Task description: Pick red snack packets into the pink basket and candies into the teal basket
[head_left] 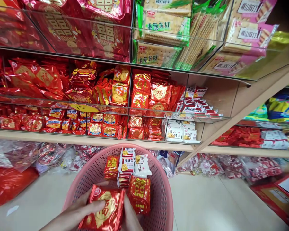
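Over a pink plastic basket (pixel 167 192), a red snack packet (pixel 106 213) with a gold round emblem is between my hands. My left hand (pixel 83 207) grips it, the thumb pressed across its face and the fingers behind. Against the packet's right edge is my right hand (pixel 130 213), closed on it, with most of its fingers hidden. Inside the basket lie small red packets (pixel 111 167) at the left, a white-and-red stack (pixel 127 166) in the middle and white cracker packets (pixel 142 165) beside it. A red packet with gold lettering (pixel 139 194) sits near my right hand.
Shelves with clear dividers hold red packets (pixel 159 93), green-edged crackers (pixel 159 29) and white packets (pixel 174 132). A yellow price tag (pixel 84 107) hangs on one shelf edge. Bagged goods (pixel 207 165) lie along the floor. A red box (pixel 279 195) stands at the right.
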Demonstrator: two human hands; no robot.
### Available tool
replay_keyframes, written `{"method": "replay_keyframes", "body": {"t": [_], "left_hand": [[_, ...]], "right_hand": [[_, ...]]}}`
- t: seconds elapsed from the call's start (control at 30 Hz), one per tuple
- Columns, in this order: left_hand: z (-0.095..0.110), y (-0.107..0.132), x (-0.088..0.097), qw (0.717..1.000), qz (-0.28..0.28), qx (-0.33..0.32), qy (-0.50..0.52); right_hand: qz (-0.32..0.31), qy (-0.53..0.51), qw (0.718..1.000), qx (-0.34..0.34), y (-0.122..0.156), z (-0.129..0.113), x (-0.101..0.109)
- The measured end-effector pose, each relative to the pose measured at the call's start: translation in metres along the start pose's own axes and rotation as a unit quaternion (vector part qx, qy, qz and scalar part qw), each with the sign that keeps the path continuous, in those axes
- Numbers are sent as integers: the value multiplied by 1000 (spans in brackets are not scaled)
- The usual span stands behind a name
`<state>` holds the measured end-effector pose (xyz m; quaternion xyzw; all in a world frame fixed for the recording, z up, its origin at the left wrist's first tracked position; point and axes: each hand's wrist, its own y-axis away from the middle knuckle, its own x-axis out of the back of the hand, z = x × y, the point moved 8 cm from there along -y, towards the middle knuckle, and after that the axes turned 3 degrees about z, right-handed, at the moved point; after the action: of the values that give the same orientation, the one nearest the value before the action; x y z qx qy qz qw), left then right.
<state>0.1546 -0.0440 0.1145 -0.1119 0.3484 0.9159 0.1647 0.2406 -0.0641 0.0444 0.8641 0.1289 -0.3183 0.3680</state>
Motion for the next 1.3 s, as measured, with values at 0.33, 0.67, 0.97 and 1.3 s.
{"method": "replay_keyframes", "body": {"t": [0.33,0.67,0.97,1.3], "left_hand": [[-35,-38,19,998,4,61,30],[-35,-60,28,994,-30,100,18],[-54,-73,37,992,29,126,8],[-67,-89,44,989,104,89,55]], "right_hand": [[86,-86,991,-57,-18,48,35],[292,-112,943,-112,-25,60,46],[283,-130,950,-34,-57,76,88],[409,-278,869,10,-34,61,71]]}}
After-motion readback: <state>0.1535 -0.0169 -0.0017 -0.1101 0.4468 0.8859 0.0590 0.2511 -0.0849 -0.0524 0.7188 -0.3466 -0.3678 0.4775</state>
